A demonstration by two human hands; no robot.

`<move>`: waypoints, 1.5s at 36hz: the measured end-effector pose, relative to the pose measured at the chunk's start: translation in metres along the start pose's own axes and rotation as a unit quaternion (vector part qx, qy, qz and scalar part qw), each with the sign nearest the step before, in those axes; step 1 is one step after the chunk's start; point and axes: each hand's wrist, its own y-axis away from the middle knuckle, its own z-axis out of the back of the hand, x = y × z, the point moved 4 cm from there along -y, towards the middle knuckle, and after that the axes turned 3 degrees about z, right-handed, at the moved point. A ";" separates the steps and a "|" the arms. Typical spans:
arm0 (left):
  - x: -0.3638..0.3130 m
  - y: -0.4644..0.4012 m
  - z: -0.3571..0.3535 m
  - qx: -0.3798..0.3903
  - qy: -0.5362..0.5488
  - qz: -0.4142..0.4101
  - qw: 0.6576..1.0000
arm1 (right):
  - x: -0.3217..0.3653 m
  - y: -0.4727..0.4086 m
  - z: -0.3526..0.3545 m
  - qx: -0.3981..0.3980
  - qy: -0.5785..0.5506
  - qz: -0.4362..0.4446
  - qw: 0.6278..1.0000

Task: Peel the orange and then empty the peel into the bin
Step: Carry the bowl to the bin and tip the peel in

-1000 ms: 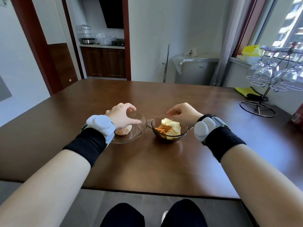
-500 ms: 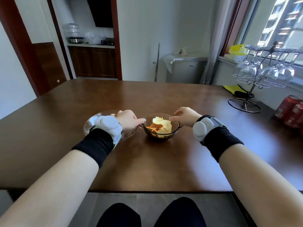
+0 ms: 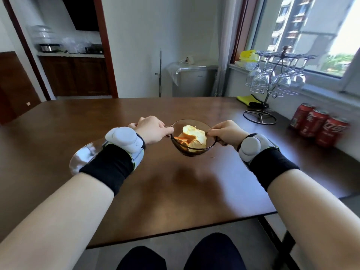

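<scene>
A dark glass bowl (image 3: 194,152) holds a heap of orange peel (image 3: 191,136), pale side up with some orange skin showing. My left hand (image 3: 151,129) pinches the bowl's left handle and my right hand (image 3: 227,131) pinches its right handle. The bowl hangs a little above the brown table (image 3: 165,188), tilted slightly toward me. A clear glass plate (image 3: 81,158) lies under my left wrist, mostly hidden; the peeled orange on it is out of sight. No bin shows in the head view.
A wire rack of hanging wine glasses (image 3: 272,82) stands at the table's back right. Three red cans (image 3: 319,125) line the right edge. A yellow cloth (image 3: 248,100) lies behind the rack. A small grey cabinet (image 3: 192,80) stands against the far wall.
My left hand left the plate and took the bowl's left handle. Both hands have lifted the bowl off the table. The view has swung to the right.
</scene>
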 end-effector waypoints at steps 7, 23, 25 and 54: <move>-0.082 0.001 -0.034 0.063 0.081 -0.094 0.990 | -0.036 0.055 0.076 -0.089 -0.026 -0.039 0.995; -0.291 0.117 -0.157 0.341 0.256 -0.191 0.884 | -0.162 0.265 0.228 -0.290 -0.020 -0.159 0.944; -0.309 0.136 -0.171 0.381 0.266 -0.188 0.865 | -0.179 0.285 0.239 -0.293 -0.017 -0.175 0.940; -0.273 0.204 -0.461 0.554 0.085 -0.182 0.808 | -0.475 0.336 0.131 -0.139 -0.029 -0.437 0.888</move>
